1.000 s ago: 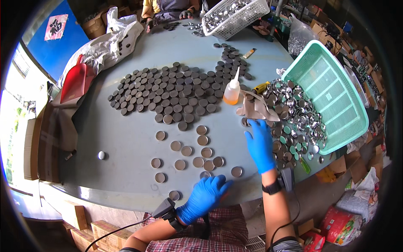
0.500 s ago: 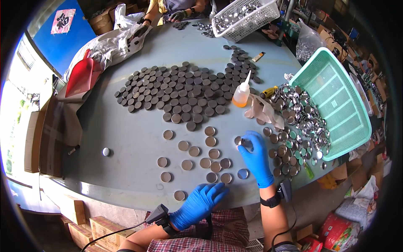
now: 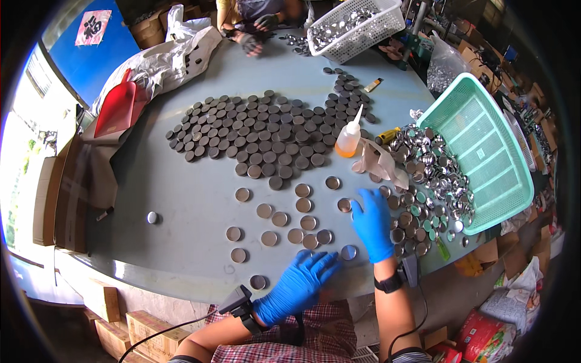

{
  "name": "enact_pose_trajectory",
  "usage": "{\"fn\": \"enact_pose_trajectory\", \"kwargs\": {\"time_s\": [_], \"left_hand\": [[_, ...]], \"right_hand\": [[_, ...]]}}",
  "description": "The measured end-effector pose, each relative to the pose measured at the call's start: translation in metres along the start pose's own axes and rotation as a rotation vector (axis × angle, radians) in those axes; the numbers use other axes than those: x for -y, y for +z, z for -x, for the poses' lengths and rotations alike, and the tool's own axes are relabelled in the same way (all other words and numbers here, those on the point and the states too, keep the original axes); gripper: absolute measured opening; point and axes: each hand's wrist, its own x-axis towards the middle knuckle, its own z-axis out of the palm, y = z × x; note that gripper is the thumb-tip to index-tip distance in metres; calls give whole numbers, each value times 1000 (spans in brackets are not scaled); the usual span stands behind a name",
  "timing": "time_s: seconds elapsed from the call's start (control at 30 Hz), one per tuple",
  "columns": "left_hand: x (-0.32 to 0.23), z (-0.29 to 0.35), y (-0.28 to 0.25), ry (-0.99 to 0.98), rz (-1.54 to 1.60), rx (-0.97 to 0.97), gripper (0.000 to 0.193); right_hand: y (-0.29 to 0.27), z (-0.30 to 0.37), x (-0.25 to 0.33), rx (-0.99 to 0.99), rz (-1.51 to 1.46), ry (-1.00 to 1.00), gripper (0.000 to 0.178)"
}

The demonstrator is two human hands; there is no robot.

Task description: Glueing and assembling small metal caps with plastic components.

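Observation:
My left hand (image 3: 301, 285), in a blue glove, is open at the table's front edge. Its outstretched fingers partly cover shallow round metal caps there. My right hand (image 3: 373, 228), also gloved in blue, is open with thumb and fingers apart, and I see nothing between them. Just left of its thumb lies one metal cap (image 3: 344, 204), and another cap (image 3: 332, 183) lies farther off. Several loose caps (image 3: 269, 238) are spread over the table left of my right hand. A bluish cap (image 3: 349, 252) sits between my hands.
Beyond the caps spreads a group of dark discs (image 3: 254, 130). A dropper bottle (image 3: 347, 140) with orange liquid stands beside a crumpled cloth (image 3: 381, 163). A heap of shiny caps (image 3: 445, 172) meets a green basket (image 3: 484, 151) at right. A co-worker's gloved hand (image 3: 249, 43) is across the table.
My right hand has let go of a cap and drawn back right; one more cap lies apart on the table. My left hand has shifted forward over the near caps. The co-worker's hand has left the sack.

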Motion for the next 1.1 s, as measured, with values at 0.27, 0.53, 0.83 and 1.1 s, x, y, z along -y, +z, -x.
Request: {"fn": "enact_pose_trajectory", "kwargs": {"time_s": [0.27,0.53,0.83,1.1], "left_hand": [[24,-24,4,-22,-69,-1,66],[3,4,1,-29,-105,35,69],[-2,16,-15,-1,-17,48,70],[64,29,-50,-220,-45,-112,64]], "right_hand": [[-25,23,27,145,-87,199,28],[-22,6,20,4,-507,68,33],[-79,36,17,-439,-603,477,31],[-8,15,29,125,44,-101,62]]}}
